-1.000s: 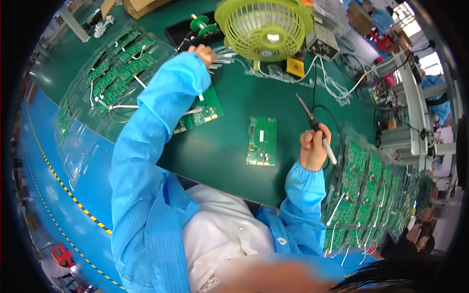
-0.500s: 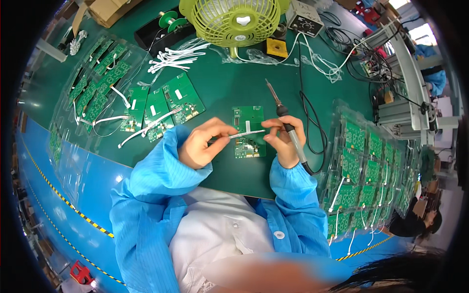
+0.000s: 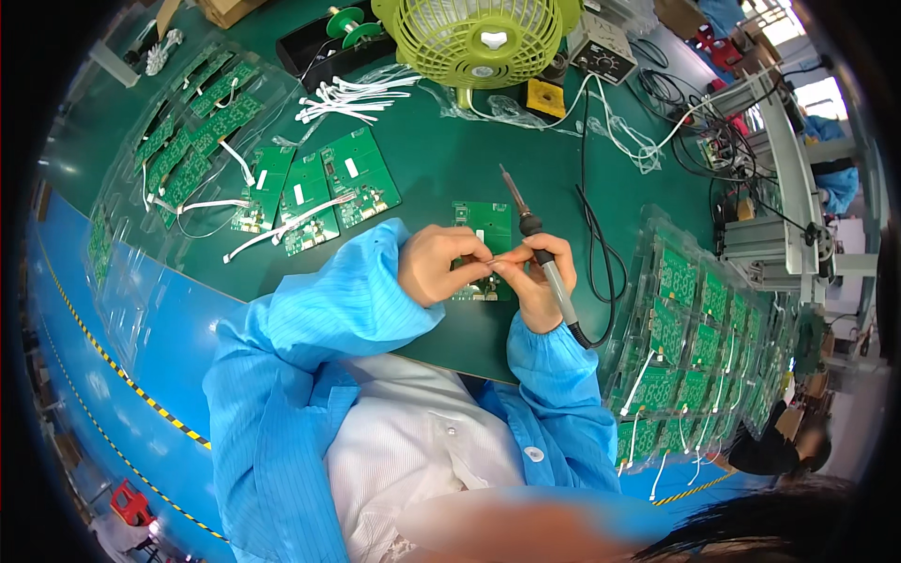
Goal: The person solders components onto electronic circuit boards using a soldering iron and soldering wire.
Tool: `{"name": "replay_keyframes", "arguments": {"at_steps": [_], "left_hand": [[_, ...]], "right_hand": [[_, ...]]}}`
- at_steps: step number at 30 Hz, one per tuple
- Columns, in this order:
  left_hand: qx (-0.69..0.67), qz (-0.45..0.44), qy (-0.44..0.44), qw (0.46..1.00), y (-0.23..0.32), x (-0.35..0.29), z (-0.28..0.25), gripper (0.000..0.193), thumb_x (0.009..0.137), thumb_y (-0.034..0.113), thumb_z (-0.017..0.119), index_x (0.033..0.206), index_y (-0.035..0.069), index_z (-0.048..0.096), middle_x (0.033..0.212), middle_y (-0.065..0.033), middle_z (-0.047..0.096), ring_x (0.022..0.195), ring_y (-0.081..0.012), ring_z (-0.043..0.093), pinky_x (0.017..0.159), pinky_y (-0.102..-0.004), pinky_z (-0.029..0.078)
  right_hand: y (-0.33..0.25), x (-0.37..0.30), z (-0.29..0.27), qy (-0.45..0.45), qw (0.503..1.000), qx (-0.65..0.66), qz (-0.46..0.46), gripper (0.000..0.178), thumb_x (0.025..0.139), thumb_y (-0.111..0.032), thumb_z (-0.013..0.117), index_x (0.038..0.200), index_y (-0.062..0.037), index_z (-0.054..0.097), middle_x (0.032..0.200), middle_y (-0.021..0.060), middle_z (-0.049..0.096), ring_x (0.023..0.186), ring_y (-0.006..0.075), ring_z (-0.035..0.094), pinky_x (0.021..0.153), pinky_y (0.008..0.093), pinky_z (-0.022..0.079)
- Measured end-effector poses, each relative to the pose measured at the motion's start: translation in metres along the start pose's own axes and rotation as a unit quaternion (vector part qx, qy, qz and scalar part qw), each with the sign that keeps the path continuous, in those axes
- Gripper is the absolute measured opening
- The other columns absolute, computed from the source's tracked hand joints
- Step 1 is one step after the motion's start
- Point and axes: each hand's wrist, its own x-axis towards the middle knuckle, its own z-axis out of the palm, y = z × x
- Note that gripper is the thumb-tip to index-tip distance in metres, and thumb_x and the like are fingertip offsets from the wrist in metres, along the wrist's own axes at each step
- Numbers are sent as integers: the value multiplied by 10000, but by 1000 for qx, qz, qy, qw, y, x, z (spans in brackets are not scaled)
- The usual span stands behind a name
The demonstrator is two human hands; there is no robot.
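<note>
A green circuit board lies on the table, partly hidden beneath my hands. Above it my left hand pinches a short white cable, now almost wholly covered by the fingers. My right hand meets it fingertip to fingertip at the cable's end. That same hand grips a soldering iron, its bare metal tip pointing up and away to the left. To the left lie several more boards, with a white cable across the nearer ones.
A green fan stands at the back, beside a yellow sponge holder and a soldering station. Loose white cables are piled behind the boards. Trays of boards sit at left and right. The iron's black cord loops at right.
My left hand has moved right to meet my right hand's fingertips, hiding the cable that stretched between them. The iron has shifted slightly left. The whole view has also shifted a little.
</note>
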Motion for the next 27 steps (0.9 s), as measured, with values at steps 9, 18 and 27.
{"name": "replay_keyframes", "arguments": {"at_steps": [9,18,27], "left_hand": [[-294,-197,54,934,16,-2,5,50,759,22,595,808,10,595,649,-32,566,567,-82,488,509,-205,374],[-34,-169,4,985,-18,-9,9,30,727,12,588,739,23,562,647,-29,538,533,-102,459,483,-220,362],[129,-75,48,988,-33,-21,36,83,675,-1,582,733,43,544,672,-41,515,510,-177,458,485,-260,382]], "right_hand": [[-1,-2,3,17,1000,20,-14,383,635,115,677,936,-35,494,706,99,600,630,146,584,581,214,452],[-15,18,-23,22,989,-139,-56,233,637,25,686,845,-24,593,675,49,573,547,117,503,526,204,391],[-5,19,-43,-31,939,-251,-231,173,612,46,676,679,-45,544,602,35,531,487,112,355,471,225,286]]}}
